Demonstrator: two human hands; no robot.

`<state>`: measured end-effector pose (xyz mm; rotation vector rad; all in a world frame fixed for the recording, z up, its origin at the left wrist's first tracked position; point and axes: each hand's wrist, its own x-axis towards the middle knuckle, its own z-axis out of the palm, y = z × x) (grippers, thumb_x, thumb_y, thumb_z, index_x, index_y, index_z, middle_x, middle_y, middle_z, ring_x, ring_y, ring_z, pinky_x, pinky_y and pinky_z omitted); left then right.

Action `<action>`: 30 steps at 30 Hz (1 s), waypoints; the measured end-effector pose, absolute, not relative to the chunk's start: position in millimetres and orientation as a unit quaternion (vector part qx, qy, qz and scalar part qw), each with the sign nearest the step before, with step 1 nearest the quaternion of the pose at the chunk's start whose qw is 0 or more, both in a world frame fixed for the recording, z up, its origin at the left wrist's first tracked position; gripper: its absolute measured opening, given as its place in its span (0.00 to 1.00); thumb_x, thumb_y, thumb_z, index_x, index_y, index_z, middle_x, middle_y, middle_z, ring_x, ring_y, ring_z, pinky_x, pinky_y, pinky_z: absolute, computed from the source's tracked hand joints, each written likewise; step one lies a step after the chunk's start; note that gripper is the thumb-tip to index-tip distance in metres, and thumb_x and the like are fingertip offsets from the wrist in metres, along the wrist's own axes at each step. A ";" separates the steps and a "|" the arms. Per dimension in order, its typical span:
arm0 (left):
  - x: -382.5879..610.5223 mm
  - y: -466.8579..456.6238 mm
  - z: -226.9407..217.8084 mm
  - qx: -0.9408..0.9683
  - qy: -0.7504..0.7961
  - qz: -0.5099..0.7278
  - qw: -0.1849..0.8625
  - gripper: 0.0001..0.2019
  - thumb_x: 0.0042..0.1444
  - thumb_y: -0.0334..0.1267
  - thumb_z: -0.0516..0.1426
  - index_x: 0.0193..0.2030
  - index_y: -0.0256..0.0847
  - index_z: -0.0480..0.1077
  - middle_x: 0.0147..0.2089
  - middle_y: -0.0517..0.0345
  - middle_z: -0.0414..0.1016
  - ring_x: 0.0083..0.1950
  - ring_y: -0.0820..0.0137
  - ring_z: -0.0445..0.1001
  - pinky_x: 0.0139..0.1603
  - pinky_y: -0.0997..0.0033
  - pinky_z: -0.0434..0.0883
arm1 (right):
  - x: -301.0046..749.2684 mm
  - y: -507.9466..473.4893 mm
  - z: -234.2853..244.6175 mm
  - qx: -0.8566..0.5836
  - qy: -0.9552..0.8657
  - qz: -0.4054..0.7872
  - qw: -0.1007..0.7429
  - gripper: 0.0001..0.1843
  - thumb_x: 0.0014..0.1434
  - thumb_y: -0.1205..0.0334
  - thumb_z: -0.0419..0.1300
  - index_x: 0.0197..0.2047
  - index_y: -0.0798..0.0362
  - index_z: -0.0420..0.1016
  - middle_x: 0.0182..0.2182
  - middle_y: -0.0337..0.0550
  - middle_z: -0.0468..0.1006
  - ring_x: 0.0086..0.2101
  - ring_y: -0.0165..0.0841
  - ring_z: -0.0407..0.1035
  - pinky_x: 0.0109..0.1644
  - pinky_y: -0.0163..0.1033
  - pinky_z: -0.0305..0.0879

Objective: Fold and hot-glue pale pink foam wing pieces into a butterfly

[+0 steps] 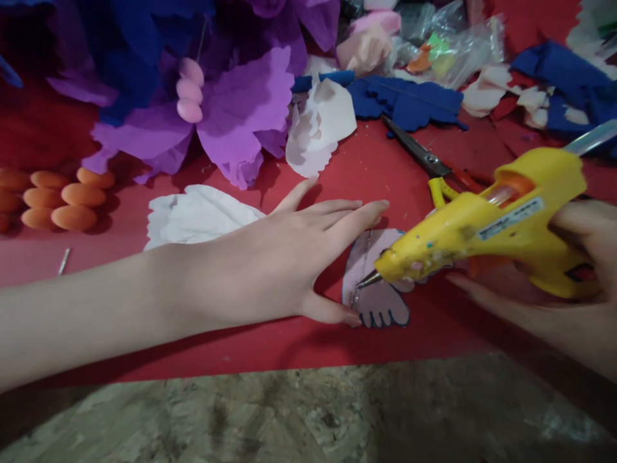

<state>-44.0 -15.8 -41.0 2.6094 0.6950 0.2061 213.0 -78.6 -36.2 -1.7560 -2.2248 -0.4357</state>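
My left hand point(284, 257) lies flat on the red sheet point(270, 347), fingers stretched out, thumb tip pressing the lower edge of a small pale lilac petal cutout point(380, 305). A thin wire lies along the petal. My right hand point(573, 283) is wrapped round a yellow hot glue gun point(486, 225), a finger at its orange trigger. The gun's metal nozzle touches the petal near the wire.
Purple paper flowers point(241, 109) with pink foam stamens point(189, 90) stand at the back. White petal pieces point(197, 215), orange foam ovals point(67, 199), scissors point(424, 157), blue cutouts point(409, 99) and plastic bags point(457, 51) lie around. A mottled floor point(289, 418) shows at the front.
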 end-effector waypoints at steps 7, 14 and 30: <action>-43.0 -16.4 -40.5 0.942 0.258 0.067 0.204 0.48 0.47 0.56 0.61 0.66 0.29 0.45 0.65 0.37 0.58 0.67 0.51 0.52 0.67 0.48 0.39 | 211.3 -78.1 -39.5 -0.628 -0.735 -0.226 0.118 0.35 0.53 0.34 0.51 0.49 0.56 0.65 0.37 0.47 0.72 0.34 0.35 0.68 0.25 0.36 0.55; -43.7 -16.1 -40.5 0.939 0.251 0.085 0.218 0.47 0.47 0.56 0.62 0.65 0.31 0.47 0.64 0.39 0.59 0.67 0.50 0.53 0.68 0.48 0.41 | 223.8 -74.8 -47.5 -0.637 -0.723 -0.234 0.128 0.38 0.51 0.33 0.53 0.52 0.56 0.63 0.38 0.49 0.71 0.37 0.41 0.69 0.28 0.38 0.58; -43.4 -16.1 -41.4 0.940 0.255 0.071 0.214 0.45 0.48 0.56 0.60 0.66 0.34 0.47 0.65 0.43 0.58 0.67 0.53 0.54 0.68 0.48 0.40 | 219.5 -78.9 -40.6 -0.621 -0.745 -0.201 0.135 0.40 0.49 0.28 0.50 0.49 0.57 0.66 0.35 0.45 0.71 0.27 0.29 0.61 0.23 0.35 0.51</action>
